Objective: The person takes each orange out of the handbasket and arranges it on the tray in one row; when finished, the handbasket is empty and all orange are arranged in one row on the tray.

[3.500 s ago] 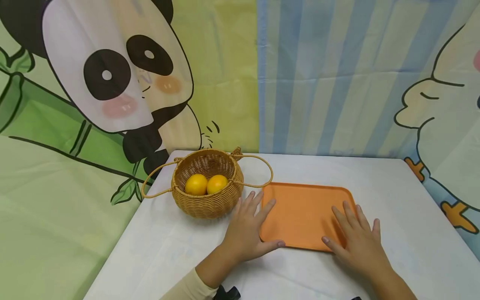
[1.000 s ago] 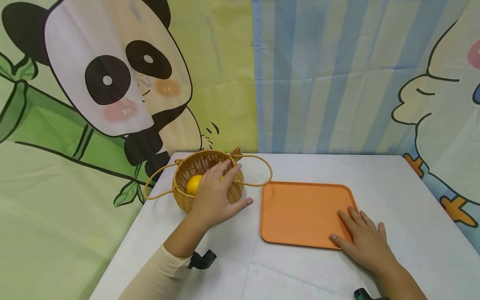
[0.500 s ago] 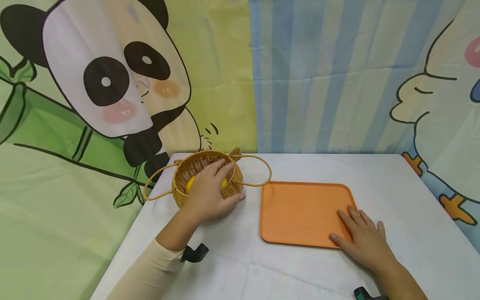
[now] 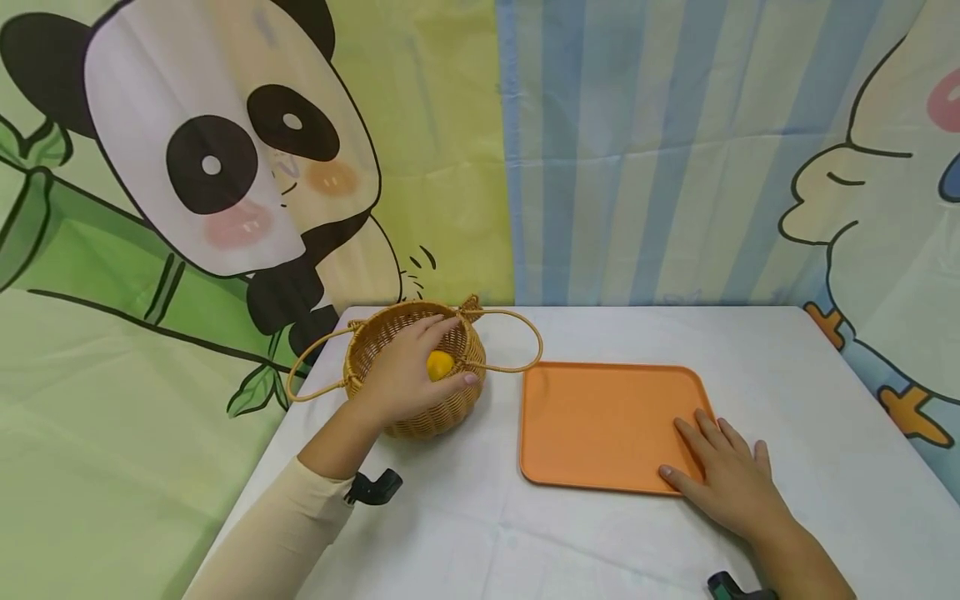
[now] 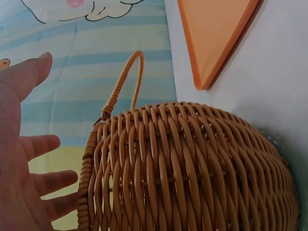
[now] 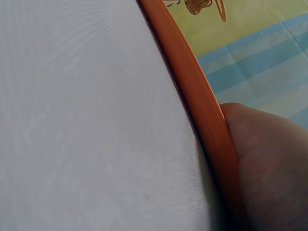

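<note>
My left hand (image 4: pixel 405 371) hangs over the mouth of a round wicker basket (image 4: pixel 427 423), its fingers extended across the opening and the thumb spread to the right. One orange (image 4: pixel 440 365) shows inside, just beyond the palm; the hand covers the other. In the left wrist view the spread fingers reach past the rim of the basket (image 5: pixel 183 168), with nothing in their grasp. My right hand (image 4: pixel 727 483) rests on the lower right corner of an orange tray (image 4: pixel 600 429), fingers loosely spread. Its thumb (image 6: pixel 269 163) lies at the tray's edge (image 6: pixel 197 101) in the right wrist view.
The basket's two loop handles stick out sideways, the right handle (image 4: pixel 525 317) reaching close to the tray's back left corner. A white cloth (image 4: pixel 480 533) covers the table. Behind it hangs a printed curtain (image 4: pixel 645 150) with a panda and stripes.
My left hand has moved from beside the tray to over the basket, then slightly left across it, uncovering the right orange and hiding the left one. My right hand has settled on the tray's corner.
</note>
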Available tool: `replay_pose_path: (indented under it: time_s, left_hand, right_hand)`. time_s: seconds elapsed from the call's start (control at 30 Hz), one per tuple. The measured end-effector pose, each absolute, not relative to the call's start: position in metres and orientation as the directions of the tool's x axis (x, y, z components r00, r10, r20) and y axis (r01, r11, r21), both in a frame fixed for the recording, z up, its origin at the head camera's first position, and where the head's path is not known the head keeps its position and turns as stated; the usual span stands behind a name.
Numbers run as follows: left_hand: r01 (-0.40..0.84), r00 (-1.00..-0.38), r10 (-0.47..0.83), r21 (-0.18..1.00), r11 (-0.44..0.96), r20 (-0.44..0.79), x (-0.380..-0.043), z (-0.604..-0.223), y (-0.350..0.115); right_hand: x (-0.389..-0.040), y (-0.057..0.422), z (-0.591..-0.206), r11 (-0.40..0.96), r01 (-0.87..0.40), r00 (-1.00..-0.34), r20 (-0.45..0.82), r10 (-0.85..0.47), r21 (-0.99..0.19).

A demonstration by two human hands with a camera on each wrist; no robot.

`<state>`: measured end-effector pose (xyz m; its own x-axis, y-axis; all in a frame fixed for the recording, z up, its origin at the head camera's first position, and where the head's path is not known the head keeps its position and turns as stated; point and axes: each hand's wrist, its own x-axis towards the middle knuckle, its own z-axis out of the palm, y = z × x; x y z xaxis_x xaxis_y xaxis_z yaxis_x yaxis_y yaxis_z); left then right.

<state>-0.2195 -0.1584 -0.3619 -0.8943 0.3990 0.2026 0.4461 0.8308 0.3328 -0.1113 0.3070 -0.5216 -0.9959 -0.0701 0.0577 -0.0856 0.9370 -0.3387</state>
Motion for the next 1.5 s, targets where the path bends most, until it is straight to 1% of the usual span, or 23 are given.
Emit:
replay_pose_path:
  time_s: [0.33,0.6,0.73,1.03,1.27,1.5]
  left_hand:
    - [0.424,-0.899,0.426,0.443,0.79,0.099,-0.24,-0.361,-0.173]
    - [0.397,-0.902,0.429,0.475,0.785,0.045,-0.253,-0.358,-0.182]
    - [0.367,-0.909,0.418,0.477,0.799,-0.001,-0.259,-0.359,-0.185]
    - [0.327,-0.894,0.429,0.466,0.822,-0.128,-0.268,-0.354,-0.191]
    - [0.286,-0.867,0.416,0.411,0.866,-0.274,-0.273,-0.353,-0.193]
    - [0.304,-0.836,0.436,0.381,0.873,-0.333,-0.278,-0.351,-0.189]
  right_hand:
    - [-0.112,0.308,-0.524,0.937,-0.085,-0.996,0.061,-0.068,-0.339]
    - [-0.113,0.308,-0.524,0.938,-0.081,-0.996,0.059,-0.065,-0.337]
    - [-0.113,0.308,-0.524,0.938,-0.083,-0.996,0.058,-0.067,-0.337]
    - [-0.113,0.307,-0.522,0.936,-0.089,-0.996,0.06,-0.072,-0.341]
    - [-0.113,0.309,-0.524,0.93,-0.104,-0.994,0.07,-0.084,-0.352]
    - [-0.113,0.31,-0.524,0.93,-0.088,-0.996,0.058,-0.073,-0.356]
